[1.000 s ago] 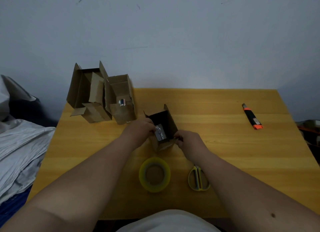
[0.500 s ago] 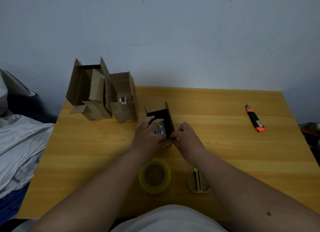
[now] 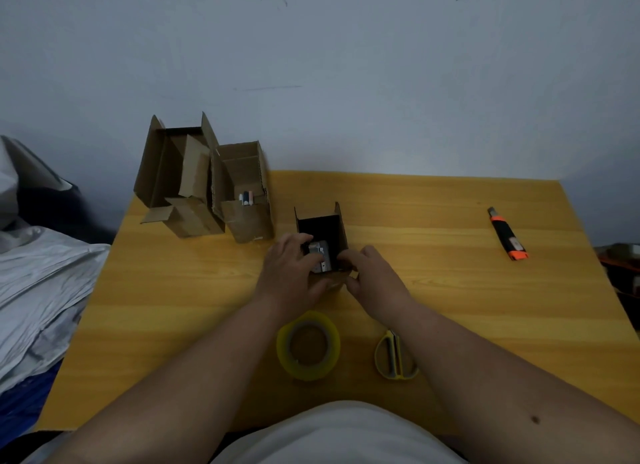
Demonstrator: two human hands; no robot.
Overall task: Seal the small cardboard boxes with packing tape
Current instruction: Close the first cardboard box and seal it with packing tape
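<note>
A small cardboard box (image 3: 322, 226) with a dark inside stands open in the middle of the yellow wooden table (image 3: 433, 290), its far flaps upright. A small grey object (image 3: 320, 255) lies inside. My left hand (image 3: 294, 273) grips the box's left near side, fingers over the rim. My right hand (image 3: 372, 278) holds the box's right near corner. A roll of yellowish packing tape (image 3: 308, 345) lies flat on the table just in front of my hands. Two more open boxes, a large one (image 3: 176, 186) and a narrower one (image 3: 242, 193) holding small items, stand at the back left.
Yellow scissors (image 3: 394, 358) lie to the right of the tape roll. A black and orange utility knife (image 3: 507, 233) rests at the right of the table. Grey fabric (image 3: 41, 283) is heaped off the table's left edge. A blue-grey wall runs behind.
The box has been set more upright and my hands have shifted slightly along its near side. The camera view has tilted a little. Tape, scissors and knife have not moved.
</note>
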